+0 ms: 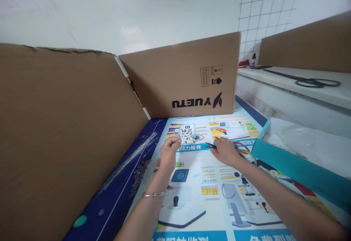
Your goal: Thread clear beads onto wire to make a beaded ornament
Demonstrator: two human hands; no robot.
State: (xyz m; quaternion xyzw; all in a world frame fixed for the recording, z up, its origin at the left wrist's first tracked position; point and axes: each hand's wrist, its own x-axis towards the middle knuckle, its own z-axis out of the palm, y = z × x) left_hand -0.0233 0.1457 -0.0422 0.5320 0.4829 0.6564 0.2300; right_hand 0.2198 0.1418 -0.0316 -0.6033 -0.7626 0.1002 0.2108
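While the left hand [168, 152] pinches the near edge of a small clear tray [187, 134] between thumb and fingers, the tray sits low over a printed poster [197, 197], just in front of the box [181, 76] marked YUETU. Tiny beads seem to lie in the tray; their number is too small to tell. The right hand [225, 150] is closed around a thin dark tool [210, 145], apparently tweezers, whose tip points left toward the tray and stops just short of it. A bracelet [155, 194] circles the left wrist. Left of the poster, on a dark blue strip, lie clear rods [131, 157] and a scatter of small clear discs [138, 177], beside a large cardboard panel [60, 135]. To the right stand a teal box [296, 168] and, farther back, a white ledge [301, 84] carrying scissors [315, 82]. Risk, as judged: the shallow tray is held at one edge only, so a tilt or a nudge from the tool tip could spill the beads onto the busy poster, where they would be hard to find.
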